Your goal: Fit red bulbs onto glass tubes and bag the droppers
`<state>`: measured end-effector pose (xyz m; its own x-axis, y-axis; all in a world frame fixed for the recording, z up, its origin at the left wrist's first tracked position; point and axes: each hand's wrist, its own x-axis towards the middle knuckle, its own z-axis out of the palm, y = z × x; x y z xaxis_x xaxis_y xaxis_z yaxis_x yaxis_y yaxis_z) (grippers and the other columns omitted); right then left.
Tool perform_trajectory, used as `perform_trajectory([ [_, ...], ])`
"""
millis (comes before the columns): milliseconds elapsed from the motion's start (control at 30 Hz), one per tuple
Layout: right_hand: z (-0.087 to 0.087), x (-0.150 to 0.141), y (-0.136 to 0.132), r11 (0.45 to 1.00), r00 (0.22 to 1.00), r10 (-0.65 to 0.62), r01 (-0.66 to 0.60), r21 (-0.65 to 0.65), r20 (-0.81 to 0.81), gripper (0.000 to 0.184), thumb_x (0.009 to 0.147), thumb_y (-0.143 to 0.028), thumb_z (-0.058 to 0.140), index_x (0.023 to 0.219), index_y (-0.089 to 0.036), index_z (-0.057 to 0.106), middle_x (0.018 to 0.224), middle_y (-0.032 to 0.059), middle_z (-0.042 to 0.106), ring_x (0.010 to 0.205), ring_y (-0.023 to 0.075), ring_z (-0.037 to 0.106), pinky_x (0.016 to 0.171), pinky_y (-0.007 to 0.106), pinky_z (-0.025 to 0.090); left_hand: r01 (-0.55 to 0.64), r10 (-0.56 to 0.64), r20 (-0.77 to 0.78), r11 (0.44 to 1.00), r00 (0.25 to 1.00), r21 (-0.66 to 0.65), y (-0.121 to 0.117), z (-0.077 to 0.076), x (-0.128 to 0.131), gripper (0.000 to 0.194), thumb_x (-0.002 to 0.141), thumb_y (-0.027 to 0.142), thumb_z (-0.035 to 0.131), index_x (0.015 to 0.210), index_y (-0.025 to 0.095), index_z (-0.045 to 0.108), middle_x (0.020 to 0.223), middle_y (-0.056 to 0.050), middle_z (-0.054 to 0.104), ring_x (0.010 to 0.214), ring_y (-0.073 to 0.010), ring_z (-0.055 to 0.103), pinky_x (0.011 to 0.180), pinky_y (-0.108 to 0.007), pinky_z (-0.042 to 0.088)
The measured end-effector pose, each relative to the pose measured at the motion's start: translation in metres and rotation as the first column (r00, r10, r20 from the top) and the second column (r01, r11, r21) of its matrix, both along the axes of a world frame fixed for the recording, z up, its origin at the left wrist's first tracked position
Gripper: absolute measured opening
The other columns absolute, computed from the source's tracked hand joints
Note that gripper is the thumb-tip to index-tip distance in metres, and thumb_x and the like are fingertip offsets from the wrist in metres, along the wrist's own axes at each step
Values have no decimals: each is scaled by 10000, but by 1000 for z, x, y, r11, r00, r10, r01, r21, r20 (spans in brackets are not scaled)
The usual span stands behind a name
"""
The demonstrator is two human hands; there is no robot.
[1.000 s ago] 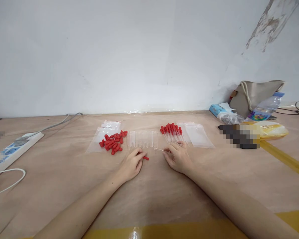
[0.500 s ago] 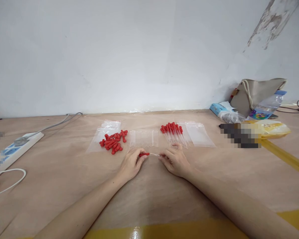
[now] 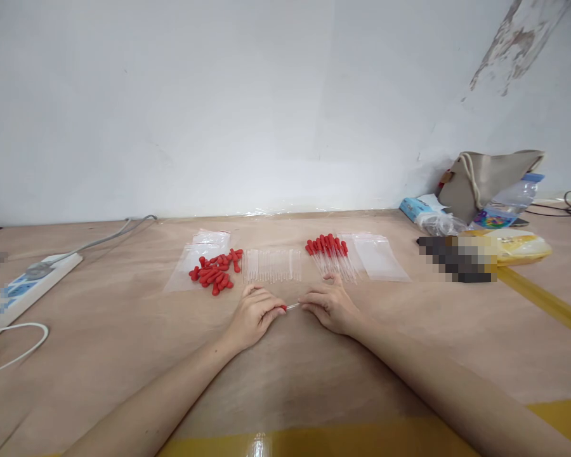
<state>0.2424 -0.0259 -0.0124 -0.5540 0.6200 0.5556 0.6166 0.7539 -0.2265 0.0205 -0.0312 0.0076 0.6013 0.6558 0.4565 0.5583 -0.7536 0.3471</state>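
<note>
My left hand (image 3: 254, 314) is closed on a red rubber bulb (image 3: 282, 308), only its tip showing past my fingers. My right hand (image 3: 330, 308) pinches a thin clear glass tube (image 3: 292, 306) that meets the bulb between the two hands. Behind the hands lie a pile of loose red bulbs (image 3: 216, 271), a row of bare clear tubes (image 3: 273, 264), and a bunch of droppers with red bulbs fitted (image 3: 330, 254).
Clear plastic bags lie by the bulbs (image 3: 197, 254) and to the right (image 3: 378, 257). A power strip (image 3: 26, 282) with cables sits far left. A beige pouch (image 3: 490, 178), a bottle, a tissue pack (image 3: 416, 208) and a yellow packet (image 3: 523, 247) crowd the right rear. A wall stands behind.
My left hand picked up the red bulb from the table and my right brought the tube to it. The hands have closed together, and most of the bulb is now hidden in my left fingers.
</note>
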Motion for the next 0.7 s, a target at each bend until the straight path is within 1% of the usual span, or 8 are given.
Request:
perform_trajectory([
  [100,0,0,0,1000,1000,-4,4,4,-1,177,861,-233,447,863,-232,624,765,-1,638,689,111,538,873,379,178,24,-24,-26,1000,999,8,-1,0,1,187,875,261,442,840,202,616,735,4,657,724,-131,583,883,-352,298],
  [233,3,-3,-4,997,999,-34,33,69,13,184,851,-221,439,837,-215,622,718,-8,613,659,105,508,792,343,203,8,-7,-44,1000,999,26,-1,-1,1,186,870,273,448,825,190,609,710,1,640,690,-128,568,885,-355,302],
  [367,5,-8,-7,993,997,-51,45,113,53,209,851,-206,412,795,-188,612,668,-7,586,605,94,464,712,314,203,13,-11,-63,999,998,42,0,-1,1,184,861,278,451,816,186,604,694,-5,622,681,-133,552,870,-356,321],
  [500,6,-14,-10,992,997,-50,43,116,61,211,852,-202,396,784,-183,595,640,-14,577,557,88,429,674,304,192,32,-29,-67,998,997,47,-1,0,1,201,865,282,433,810,180,597,696,-12,611,686,-136,542,846,-346,344],
  [700,3,-20,-10,995,996,-48,41,88,78,224,854,-212,383,785,-180,593,632,-4,596,520,88,404,665,305,188,57,-52,-79,996,996,63,-1,-2,1,200,864,278,428,822,181,597,695,-17,602,706,-143,536,844,-343,354],
])
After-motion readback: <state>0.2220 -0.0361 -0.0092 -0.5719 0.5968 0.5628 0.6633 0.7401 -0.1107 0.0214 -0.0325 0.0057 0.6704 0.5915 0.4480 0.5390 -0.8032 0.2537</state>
